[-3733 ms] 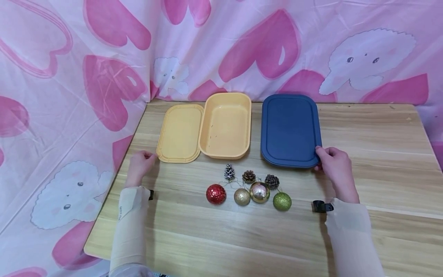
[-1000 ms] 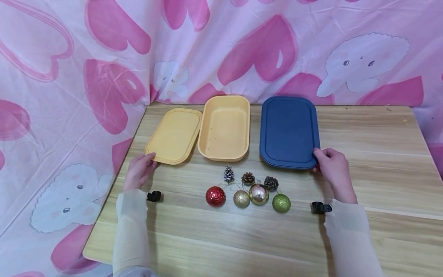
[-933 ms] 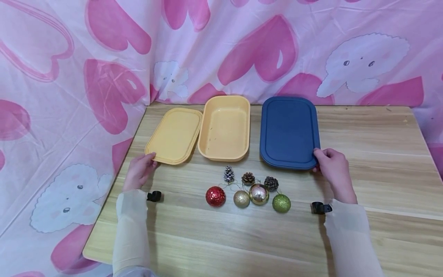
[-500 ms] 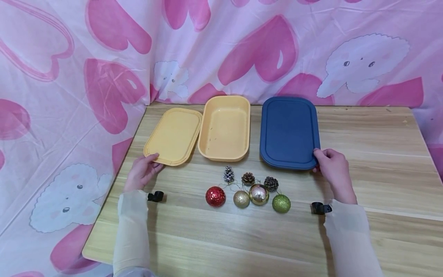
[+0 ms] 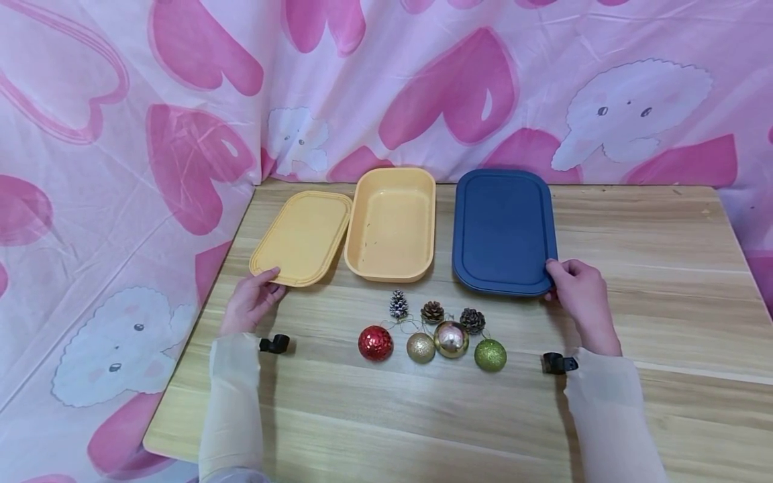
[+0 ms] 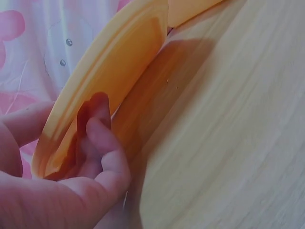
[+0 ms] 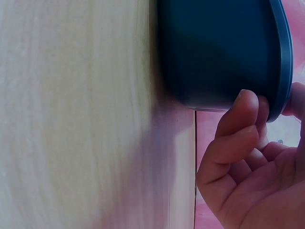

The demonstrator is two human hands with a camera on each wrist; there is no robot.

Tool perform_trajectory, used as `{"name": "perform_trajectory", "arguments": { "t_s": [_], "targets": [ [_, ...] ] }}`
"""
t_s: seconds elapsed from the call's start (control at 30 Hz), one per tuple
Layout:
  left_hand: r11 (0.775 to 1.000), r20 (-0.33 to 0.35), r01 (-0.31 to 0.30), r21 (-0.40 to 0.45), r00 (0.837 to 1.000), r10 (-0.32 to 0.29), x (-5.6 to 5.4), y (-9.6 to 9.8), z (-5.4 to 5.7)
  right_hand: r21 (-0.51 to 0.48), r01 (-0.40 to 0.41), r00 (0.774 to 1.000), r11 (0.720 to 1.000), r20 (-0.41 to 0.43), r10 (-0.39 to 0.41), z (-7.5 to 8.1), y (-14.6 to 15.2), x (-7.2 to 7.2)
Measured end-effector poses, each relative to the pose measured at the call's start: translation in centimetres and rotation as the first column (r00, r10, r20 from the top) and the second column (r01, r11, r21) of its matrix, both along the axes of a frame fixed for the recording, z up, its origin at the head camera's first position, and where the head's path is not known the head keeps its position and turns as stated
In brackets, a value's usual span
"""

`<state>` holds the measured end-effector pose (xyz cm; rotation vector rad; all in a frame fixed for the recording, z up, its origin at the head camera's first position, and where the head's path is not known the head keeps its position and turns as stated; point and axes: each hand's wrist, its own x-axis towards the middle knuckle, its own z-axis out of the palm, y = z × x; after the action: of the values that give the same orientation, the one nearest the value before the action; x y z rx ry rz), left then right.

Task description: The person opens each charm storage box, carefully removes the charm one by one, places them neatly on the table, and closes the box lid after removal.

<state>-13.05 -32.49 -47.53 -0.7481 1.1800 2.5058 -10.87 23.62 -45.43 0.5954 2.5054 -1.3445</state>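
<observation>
My left hand (image 5: 250,302) pinches the front left corner of a flat yellow lid (image 5: 304,235), thumb on top and fingers underneath. In the left wrist view the lid's near edge is tipped up off the table, with a shadow beneath. Right of it sits an open yellow container (image 5: 395,225) with dark specks inside. My right hand (image 5: 582,295) grips the front right corner of a lidded dark blue container (image 5: 506,228). The right wrist view has the thumb over the blue lid's rim and the fingers (image 7: 238,114) curled under it, beside the container's wall.
In front of the containers lie three pine cones (image 5: 432,312) and several baubles: red (image 5: 376,343), glittery gold (image 5: 421,348), shiny gold (image 5: 451,339) and green (image 5: 490,355). The wooden table (image 5: 386,422) backs onto a pink heart-patterned curtain (image 5: 338,80).
My left hand has taken hold of the yellow lid, whose front end has swung left. Over the last second its thumb has slid slightly further onto the lid. The right hand stays on the blue container.
</observation>
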Motion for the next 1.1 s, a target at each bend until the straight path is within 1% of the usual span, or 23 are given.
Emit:
{"name": "perform_trajectory", "arguments": {
  "t_s": [0.07,0.13,0.23,0.33,0.5,0.73,0.8,0.97,1.1],
  "targets": [
    [1.000,-0.005,0.006,0.007,1.000,-0.006,0.0,0.2,0.1,-0.001,0.001,1.000,1.000,0.001,-0.001,0.0,0.0,0.0],
    [1.000,-0.018,-0.003,0.016,1.000,0.003,0.1,0.4,0.2,-0.005,0.004,1.000,1.000,0.001,-0.004,0.1,0.0,0.1],
    [0.997,-0.035,-0.048,0.059,0.998,0.050,0.1,0.8,0.3,-0.005,0.006,1.000,1.000,0.002,-0.006,0.2,-0.1,0.1],
    [0.992,-0.054,-0.105,0.073,0.993,0.109,0.0,1.3,0.3,-0.002,0.006,1.000,1.000,0.001,-0.006,0.2,-0.1,0.1],
    [0.985,-0.060,-0.163,0.048,0.984,0.166,-0.1,1.9,0.5,0.005,-0.002,1.000,1.000,0.001,0.002,0.1,0.0,0.0],
    [0.980,-0.027,-0.199,0.008,0.980,0.200,-0.1,2.7,0.8,-0.008,0.011,1.000,1.000,-0.007,-0.011,0.0,-0.1,0.1],
    [0.978,-0.010,-0.209,0.027,0.978,0.209,-0.1,2.8,0.8,-0.011,0.015,1.000,1.000,-0.013,-0.015,0.1,-0.1,0.1],
    [0.973,0.017,-0.210,0.093,0.978,0.210,0.2,2.8,0.8,-0.016,0.012,1.000,1.000,-0.006,-0.012,0.2,-0.1,0.1],
    [0.973,-0.017,-0.201,0.112,0.979,0.204,0.3,2.9,0.8,-0.005,0.007,1.000,1.000,-0.003,-0.007,0.2,-0.1,0.1]
  ]
}}
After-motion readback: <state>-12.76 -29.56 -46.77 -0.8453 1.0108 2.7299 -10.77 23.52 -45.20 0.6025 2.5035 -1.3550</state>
